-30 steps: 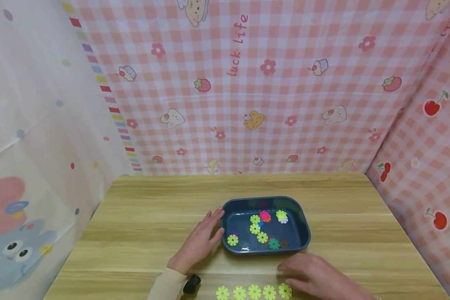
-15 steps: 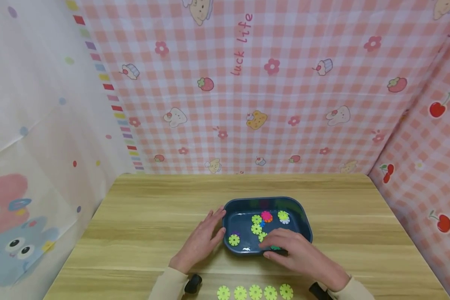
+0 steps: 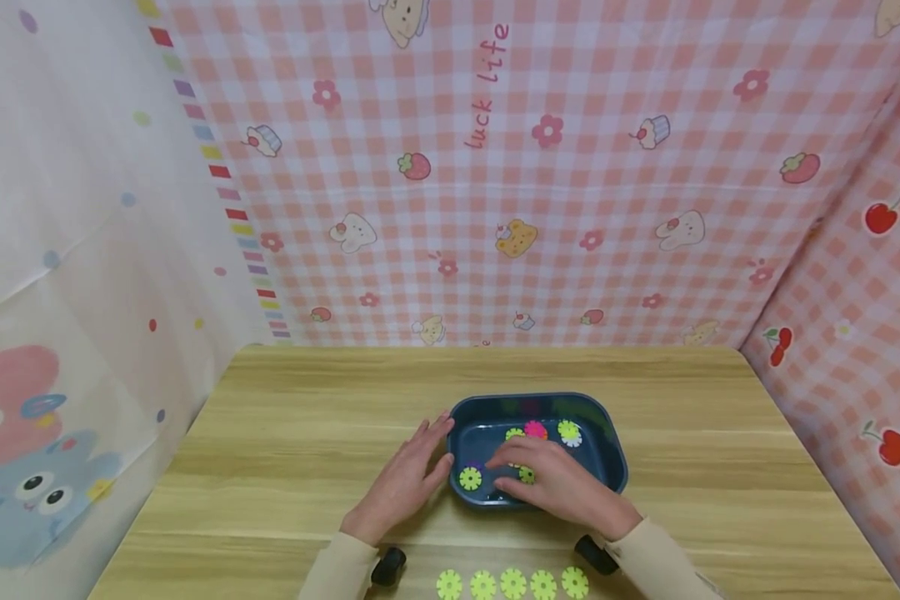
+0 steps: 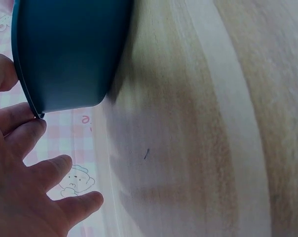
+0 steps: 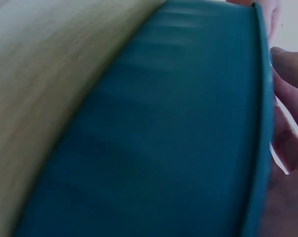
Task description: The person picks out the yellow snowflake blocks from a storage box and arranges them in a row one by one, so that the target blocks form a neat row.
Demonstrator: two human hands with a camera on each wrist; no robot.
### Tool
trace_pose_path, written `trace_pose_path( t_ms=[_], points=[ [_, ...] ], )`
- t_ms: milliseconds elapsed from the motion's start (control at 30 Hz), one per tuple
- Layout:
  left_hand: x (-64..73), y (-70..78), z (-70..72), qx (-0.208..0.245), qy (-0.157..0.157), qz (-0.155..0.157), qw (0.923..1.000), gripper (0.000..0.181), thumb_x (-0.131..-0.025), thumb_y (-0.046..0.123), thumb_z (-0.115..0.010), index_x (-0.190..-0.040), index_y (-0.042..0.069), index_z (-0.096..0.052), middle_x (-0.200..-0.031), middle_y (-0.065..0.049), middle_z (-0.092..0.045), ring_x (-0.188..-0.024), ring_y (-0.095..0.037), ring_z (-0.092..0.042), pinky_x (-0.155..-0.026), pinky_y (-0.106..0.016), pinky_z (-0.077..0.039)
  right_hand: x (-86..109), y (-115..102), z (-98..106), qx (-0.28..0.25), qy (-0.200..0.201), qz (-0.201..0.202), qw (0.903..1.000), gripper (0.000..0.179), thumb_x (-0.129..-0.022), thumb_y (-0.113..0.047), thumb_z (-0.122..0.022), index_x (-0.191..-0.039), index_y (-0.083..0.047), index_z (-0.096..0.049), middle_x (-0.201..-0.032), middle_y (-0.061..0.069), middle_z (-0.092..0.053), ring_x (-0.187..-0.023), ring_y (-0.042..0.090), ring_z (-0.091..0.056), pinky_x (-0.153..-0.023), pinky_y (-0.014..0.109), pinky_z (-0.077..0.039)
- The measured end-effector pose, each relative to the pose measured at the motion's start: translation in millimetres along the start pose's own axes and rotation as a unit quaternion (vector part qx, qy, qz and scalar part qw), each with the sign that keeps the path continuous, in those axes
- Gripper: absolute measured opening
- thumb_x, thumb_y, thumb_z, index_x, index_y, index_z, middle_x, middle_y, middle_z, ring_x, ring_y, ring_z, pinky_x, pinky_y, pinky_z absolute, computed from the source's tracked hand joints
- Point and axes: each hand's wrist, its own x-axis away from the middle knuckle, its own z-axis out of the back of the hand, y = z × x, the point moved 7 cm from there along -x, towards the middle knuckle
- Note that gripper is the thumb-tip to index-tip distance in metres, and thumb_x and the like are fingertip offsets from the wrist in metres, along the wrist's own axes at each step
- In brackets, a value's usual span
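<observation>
A dark blue rectangular tray (image 3: 607,454) holds notched plastic discs, among them a yellow-green disc (image 3: 470,478) at its left end and a pink disc (image 3: 535,430) near the back. My left hand (image 3: 399,487) rests against the tray's left rim; the left wrist view shows its fingers (image 4: 28,136) spread at the tray's corner. Over the tray's interior reaches my right hand (image 3: 558,482), thumb and fingers apart with nothing seen between them. It covers part of the discs, and a yellow-green disc (image 3: 526,474) shows just beneath it. In the right wrist view the tray wall (image 5: 164,123) hides the interior.
Several yellow-green discs (image 3: 513,584) lie in a row on the wooden table (image 3: 307,433) near the front. A yellow-green disc (image 3: 569,431) overlaps a white one at the tray's back right. Patterned cloth (image 3: 450,192) hangs behind the table.
My right hand has moved from beside the row of discs, up and left, into the space over the tray. My left hand has stayed at the rim.
</observation>
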Motion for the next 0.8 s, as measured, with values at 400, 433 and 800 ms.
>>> trace_pose_path(
  t_ms=[400,433,800],
  points=[
    [-0.6,-0.2,0.0,0.002,0.001,-0.007,1.0,0.053,-0.109,0.024,-0.054,-0.159,0.01,-0.042,-0.168,-0.006,-0.032,-0.153,-0.04,-0.028,-0.117,-0.068,-0.03,-26.6,11,-21,-0.02,-0.058,-0.03,0.9977,0.024,-0.098,-0.018,-0.074,-0.121,-0.011,-0.076,-0.119,-0.003,-0.068,-0.111,0.016,-0.066,-0.097,0.039,-0.056],
    [-0.6,-0.2,-0.1,0.001,0.0,-0.007,1.0,0.053,-0.109,0.025,-0.054,-0.159,0.01,-0.041,-0.168,-0.006,-0.032,-0.153,-0.04,-0.028,-0.117,-0.068,-0.03,-28.1,13,-22,-0.018,-0.062,-0.032,0.9974,0.025,-0.098,-0.018,-0.074,-0.121,-0.011,-0.076,-0.12,-0.003,-0.068,-0.111,0.015,-0.065,-0.098,0.038,-0.056],
    [-0.7,0.3,-0.1,-0.004,-0.005,-0.003,1.0,0.053,-0.109,0.025,-0.053,-0.159,0.01,-0.042,-0.168,-0.006,-0.031,-0.153,-0.04,-0.028,-0.117,-0.069,-0.03,-42.5,21,-39,-0.008,-0.095,-0.022,0.9952,0.028,-0.094,-0.016,-0.078,-0.121,-0.008,-0.076,-0.121,0.001,-0.069,-0.113,0.015,-0.064,-0.101,0.037,-0.055]
  ],
)
